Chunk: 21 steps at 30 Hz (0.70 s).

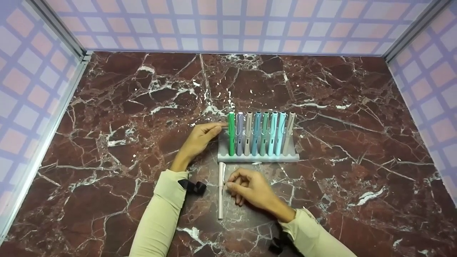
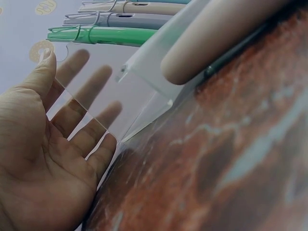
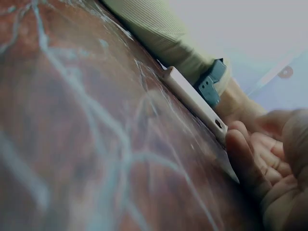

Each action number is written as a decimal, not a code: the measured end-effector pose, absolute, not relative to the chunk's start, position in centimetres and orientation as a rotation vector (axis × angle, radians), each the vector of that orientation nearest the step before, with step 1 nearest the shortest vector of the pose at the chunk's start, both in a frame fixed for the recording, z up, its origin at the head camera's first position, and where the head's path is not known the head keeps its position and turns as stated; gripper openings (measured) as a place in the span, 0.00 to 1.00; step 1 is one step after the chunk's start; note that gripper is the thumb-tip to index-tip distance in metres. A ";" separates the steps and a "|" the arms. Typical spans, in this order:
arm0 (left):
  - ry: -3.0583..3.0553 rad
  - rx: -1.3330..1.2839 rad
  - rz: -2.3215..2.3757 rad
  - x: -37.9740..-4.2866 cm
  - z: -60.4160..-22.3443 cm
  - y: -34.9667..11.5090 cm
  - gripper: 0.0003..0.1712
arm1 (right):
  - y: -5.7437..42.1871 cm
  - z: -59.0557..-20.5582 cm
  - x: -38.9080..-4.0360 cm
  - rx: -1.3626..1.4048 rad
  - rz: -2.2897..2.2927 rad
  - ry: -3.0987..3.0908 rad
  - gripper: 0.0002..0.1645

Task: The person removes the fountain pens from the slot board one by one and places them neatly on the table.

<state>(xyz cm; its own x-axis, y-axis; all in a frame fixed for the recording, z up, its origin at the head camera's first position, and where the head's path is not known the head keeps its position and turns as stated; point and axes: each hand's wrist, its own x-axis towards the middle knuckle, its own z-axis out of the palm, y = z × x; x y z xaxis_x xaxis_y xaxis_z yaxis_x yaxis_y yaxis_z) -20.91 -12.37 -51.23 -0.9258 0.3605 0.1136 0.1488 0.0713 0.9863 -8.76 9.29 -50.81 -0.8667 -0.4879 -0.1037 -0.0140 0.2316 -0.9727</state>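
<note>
A clear pen stand (image 1: 293,157) holds a row of capped pens, led by a green pen (image 1: 231,134) at its left end. My left hand (image 1: 200,139) is at the stand's left edge. In the left wrist view its fingers (image 2: 94,86) extend behind the transparent panel, with the thumb up near the panel's corner. A pale pinkish pen (image 1: 220,196) lies on the table before the stand, cap end towards it. Beside that pen, on its right, is my right hand (image 1: 251,187), fingers loosely bent and fingertips right by the clip.
Several more pens stand right of the green one: a greyish purple pen (image 1: 240,134), beige, blue, green and light blue ones. The dark red marbled table (image 1: 339,160) is bounded by checked panels (image 1: 228,25) at the back and sides. Black straps sit on both wrists.
</note>
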 end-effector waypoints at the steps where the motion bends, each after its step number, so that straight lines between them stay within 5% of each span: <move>1: 2.174 0.524 1.971 -20.9 -51.2 -12.4 0.17 | 9.6 -50.8 -8.8 -0.482 -1.686 2.122 0.08; 11: 2.163 0.515 1.971 -20.8 -51.2 -12.4 0.18 | 13.5 -51.5 -10.4 -0.796 -1.912 2.434 0.02; 21: 2.157 0.532 1.996 -21.0 -51.4 -12.3 0.17 | 16.7 -51.4 -12.7 -0.867 -2.149 2.696 0.08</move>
<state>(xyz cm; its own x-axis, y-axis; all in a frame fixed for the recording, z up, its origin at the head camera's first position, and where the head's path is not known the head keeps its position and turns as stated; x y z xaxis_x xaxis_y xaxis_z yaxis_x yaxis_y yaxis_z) -21.04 -12.28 -51.37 -0.9248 0.3593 0.1250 0.1524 0.0488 0.9871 -12.69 16.69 -51.35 -0.8018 -0.1111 0.5872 -0.5972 0.1861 -0.7802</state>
